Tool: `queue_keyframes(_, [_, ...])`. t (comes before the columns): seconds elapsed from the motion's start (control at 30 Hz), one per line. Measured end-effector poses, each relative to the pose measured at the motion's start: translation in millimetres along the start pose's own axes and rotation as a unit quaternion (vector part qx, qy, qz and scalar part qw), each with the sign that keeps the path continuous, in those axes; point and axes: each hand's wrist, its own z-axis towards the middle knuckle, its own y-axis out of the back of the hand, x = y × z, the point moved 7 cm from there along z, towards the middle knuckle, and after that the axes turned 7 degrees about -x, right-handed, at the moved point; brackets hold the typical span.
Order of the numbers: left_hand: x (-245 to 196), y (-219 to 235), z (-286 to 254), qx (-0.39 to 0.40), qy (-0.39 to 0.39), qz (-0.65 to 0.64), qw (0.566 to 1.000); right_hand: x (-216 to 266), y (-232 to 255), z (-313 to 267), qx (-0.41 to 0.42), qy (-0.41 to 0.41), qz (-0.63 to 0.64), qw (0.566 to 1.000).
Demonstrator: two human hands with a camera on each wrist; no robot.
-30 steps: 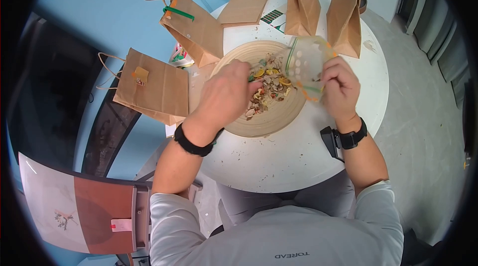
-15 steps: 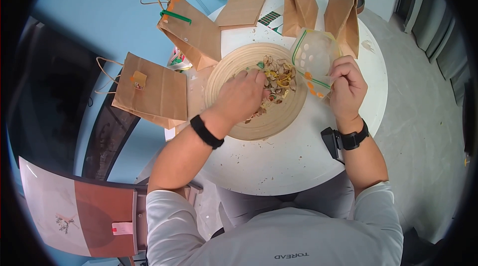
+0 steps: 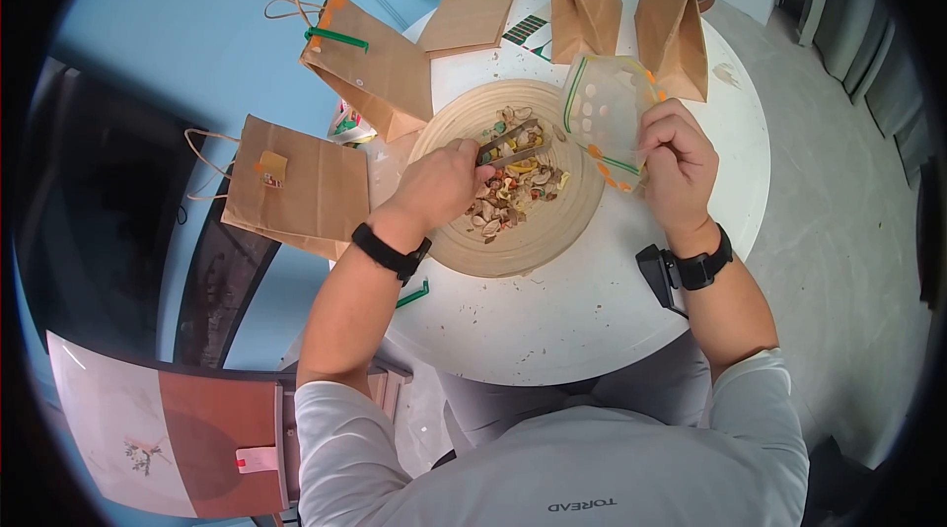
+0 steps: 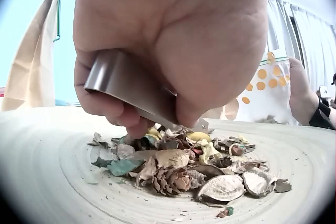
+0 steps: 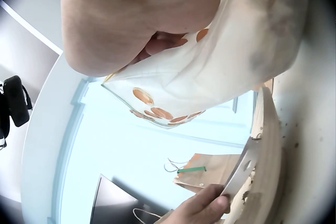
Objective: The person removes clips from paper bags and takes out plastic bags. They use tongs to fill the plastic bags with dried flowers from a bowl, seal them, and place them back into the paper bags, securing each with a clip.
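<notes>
My left hand (image 3: 434, 182) grips metal tongs (image 3: 523, 154), whose two arms reach over the dried potpourri (image 3: 503, 197). Its mix of petals, pods and a small cone (image 4: 170, 181) lies heaped on a round, pale wooden plate (image 3: 567, 241). In the left wrist view the bent end of the tongs sits inside my curled fingers. On the right, my right hand (image 3: 681, 157) pinches a frosted zip bag (image 3: 607, 113) with orange dots by its edge. The bag hangs tilted beside the plate's right rim, its green-lined mouth facing the plate; blurred pieces show inside it in the right wrist view.
Brown paper bags stand on the left (image 3: 301, 182), back left (image 3: 375, 69) and back right (image 3: 582, 9) of the round white table (image 3: 493, 340). A flat paper bag (image 3: 469, 19) lies at the back. A green clip (image 3: 412, 293) is near my left wrist. Crumbs dot the tabletop.
My left hand has drawn back left from the heap, and the tongs now show over it. The zip bag has shifted slightly left, still in my right hand.
</notes>
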Motion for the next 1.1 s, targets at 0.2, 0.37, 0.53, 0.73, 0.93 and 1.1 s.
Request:
queue_keyframes(0.2, [1.9, 23.8, -27.4, -0.088, -0.151, 0.024, 0.984, -0.1, 1.0, -0.6, 0.001, -0.001, -0.005, 1.000])
queue_keyframes(0.37, [13.7, 7.2, -33.0, -0.085, -0.142, 0.054, 0.985, -0.8, -1.1, -1.3, 0.003, 0.000, -0.001, 1.000])
queue_keyframes(0.53, [27.1, -9.4, -10.0, -0.014, -0.035, 0.035, 0.999, 0.7, -3.8, -2.3, 0.008, 0.002, -0.002, 1.000])
queue_keyframes(0.73, [29.0, -7.8, -6.9, -0.010, -0.047, -0.008, 0.999, 1.2, -5.5, -1.3, 0.020, 0.011, -0.003, 1.000])
queue_keyframes(0.93, [25.1, -5.8, -14.8, -0.013, -0.059, -0.036, 0.998, 3.9, -11.1, -1.7, 0.051, 0.010, 0.002, 0.999])
queue_keyframes(1.1, [20.5, 4.5, -21.4, -0.016, -0.054, -0.055, 0.997, 2.1, -14.8, -2.3, 0.066, 0.002, -0.003, 0.998])
